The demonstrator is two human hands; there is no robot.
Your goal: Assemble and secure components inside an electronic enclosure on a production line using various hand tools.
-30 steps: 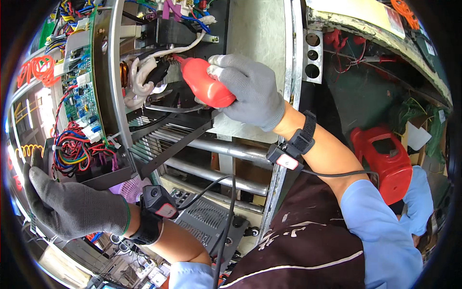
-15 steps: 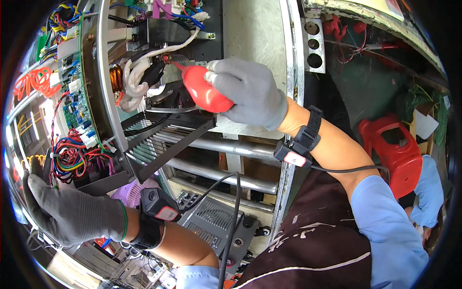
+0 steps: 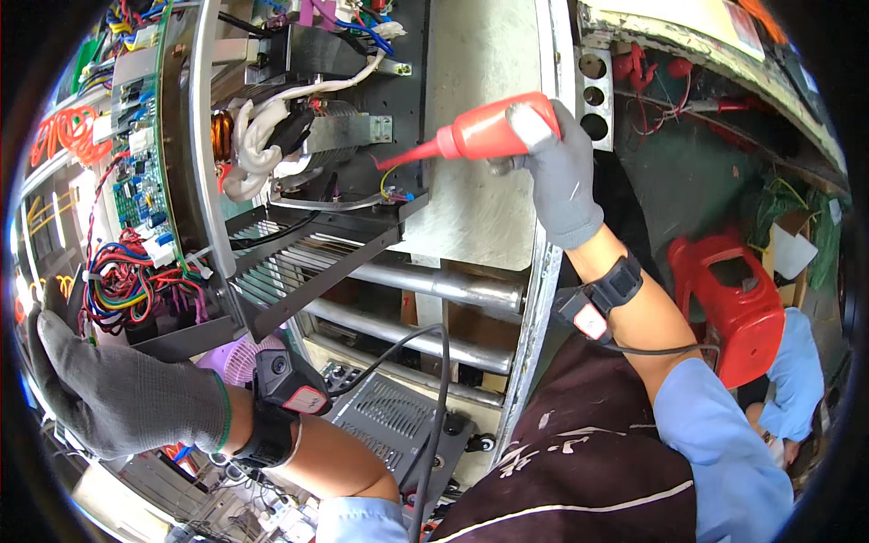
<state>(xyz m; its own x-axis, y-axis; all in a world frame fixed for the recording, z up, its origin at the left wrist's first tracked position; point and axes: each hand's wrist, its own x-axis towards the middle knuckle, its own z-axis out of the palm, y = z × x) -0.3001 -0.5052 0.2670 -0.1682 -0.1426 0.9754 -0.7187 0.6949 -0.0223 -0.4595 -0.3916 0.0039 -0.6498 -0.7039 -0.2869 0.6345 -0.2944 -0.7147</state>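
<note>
Over the open chassis (image 3: 330,280) and its pale metal panel (image 3: 480,215), a stray squeeze or a dip of your wrist could make the red bottle (image 3: 484,132) drip, or let its thin nozzle (image 3: 409,156) snag the yellow wire (image 3: 387,176) near the tip. Your right forearm (image 3: 652,312) slants up and leftward, your gloved right hand (image 3: 563,185) wrapped around the bottle's wide end, holding it above the panel with the nozzle aimed left and slightly down. Your left hand (image 3: 145,394), fingers extended and apparently empty, sits near the wiring bundle (image 3: 127,276).
</note>
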